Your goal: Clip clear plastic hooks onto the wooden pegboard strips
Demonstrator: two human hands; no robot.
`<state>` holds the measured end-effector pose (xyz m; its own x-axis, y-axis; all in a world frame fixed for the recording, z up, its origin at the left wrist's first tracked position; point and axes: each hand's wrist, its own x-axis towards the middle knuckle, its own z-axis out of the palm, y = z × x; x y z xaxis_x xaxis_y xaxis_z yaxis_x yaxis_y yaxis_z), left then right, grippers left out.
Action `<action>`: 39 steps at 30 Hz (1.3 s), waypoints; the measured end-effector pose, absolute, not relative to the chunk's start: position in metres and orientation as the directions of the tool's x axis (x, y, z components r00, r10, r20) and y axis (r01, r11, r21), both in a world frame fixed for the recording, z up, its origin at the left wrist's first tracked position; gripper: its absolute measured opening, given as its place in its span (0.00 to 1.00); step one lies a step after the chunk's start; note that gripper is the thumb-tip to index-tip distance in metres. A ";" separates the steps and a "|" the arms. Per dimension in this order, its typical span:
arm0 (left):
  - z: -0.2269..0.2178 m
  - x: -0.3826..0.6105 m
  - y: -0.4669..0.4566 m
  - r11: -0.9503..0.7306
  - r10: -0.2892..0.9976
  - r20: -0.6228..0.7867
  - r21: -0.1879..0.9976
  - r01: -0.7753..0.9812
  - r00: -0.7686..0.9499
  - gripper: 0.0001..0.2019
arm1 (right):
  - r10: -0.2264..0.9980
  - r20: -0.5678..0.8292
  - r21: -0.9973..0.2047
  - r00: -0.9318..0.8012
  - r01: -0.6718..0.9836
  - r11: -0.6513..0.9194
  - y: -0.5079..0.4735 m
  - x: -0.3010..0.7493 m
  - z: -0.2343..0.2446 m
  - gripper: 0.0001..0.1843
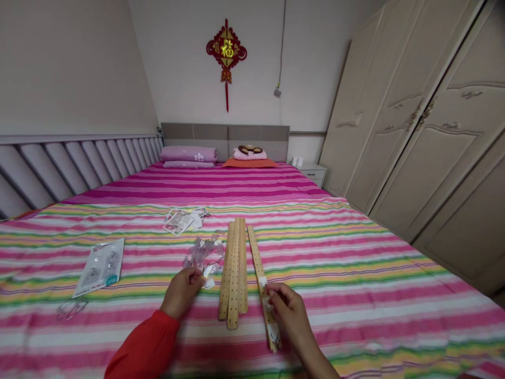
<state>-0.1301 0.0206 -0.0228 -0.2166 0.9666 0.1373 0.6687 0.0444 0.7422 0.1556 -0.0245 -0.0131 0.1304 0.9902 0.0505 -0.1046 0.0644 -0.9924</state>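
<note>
The strip (256, 252), a narrow length of wood with holes, lies flat on the bed (379, 279) in front of the right hand (290, 310). It looks light and fairly stiff, thin enough to flex a little if lifted by one end; the bare far part, taken by both edges, would give the cleanest hold. Three white pads (262, 282) with hooks sit along its near half; they look small, smooth and easy to nudge askew, so best taken by their rims.

The right hand is curled, thumb and forefinger nearly together at the middle pad; whether they grip it I cannot tell. The left hand (179, 292) has its fingertips drawn close beside a clear piece (210, 269) on the bed; a firm hold on it cannot be made out.

Between the hands lies a stack (232, 273) of similar strips, a low barrier to any straight reach across. Left of it are crumpled clear scraps (199, 251), likely slippery and apt to cling; beyond them, some cards (179, 222). Farther left lie a blister pack (98, 266) and a bent wire (73, 309), both well apart from the strip. The striped cloth beneath is soft, so pressing may make things sink or shift
</note>
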 end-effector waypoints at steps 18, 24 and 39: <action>0.015 -0.116 -0.004 -0.173 0.972 0.232 0.625 0.761 0.031 0.08 | 0.989 0.148 -0.988 -0.027 -0.056 0.146 -0.038 0.127 -0.011 0.16; 0.042 -0.098 -0.018 -0.442 0.896 0.356 0.648 0.620 0.266 0.08 | 0.959 0.279 -0.957 -0.038 0.066 0.281 -0.039 0.121 0.003 0.08; 0.058 -0.043 -0.033 -0.556 0.831 0.413 0.628 0.545 0.372 0.08 | 0.975 0.200 -0.977 0.098 -0.054 0.206 -0.040 0.129 0.007 0.13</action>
<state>-0.0426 -0.0327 0.0580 0.3722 0.8313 0.4128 0.5445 -0.5557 0.6282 0.1293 -0.0397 0.0074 0.0985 0.9749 0.1996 -0.0541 0.2056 -0.9771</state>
